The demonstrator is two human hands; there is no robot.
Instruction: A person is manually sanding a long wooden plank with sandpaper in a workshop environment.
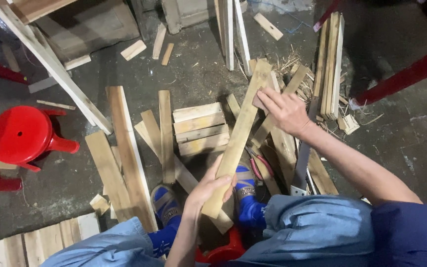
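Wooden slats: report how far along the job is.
Done, apparently: short cut boards lie stacked side by side on the floor. In hand: the left hand grips a long slat at its near end, the right hand rubs a small block against it. Left: many loose slats lying around.

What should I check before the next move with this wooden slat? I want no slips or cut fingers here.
1. Left hand wraps the slat's lower end: ok.
2. Right hand rests on the small block against the slat's upper part: ok.
3. Hand saw lies on the floor beside the right forearm, blade close by: not ok.
4. Pliers lie under the slat near the blue shoes: not ok.
5. Loose offcuts crowd the floor around the feet: not ok.
6. Block fixed to slat: cannot tell.
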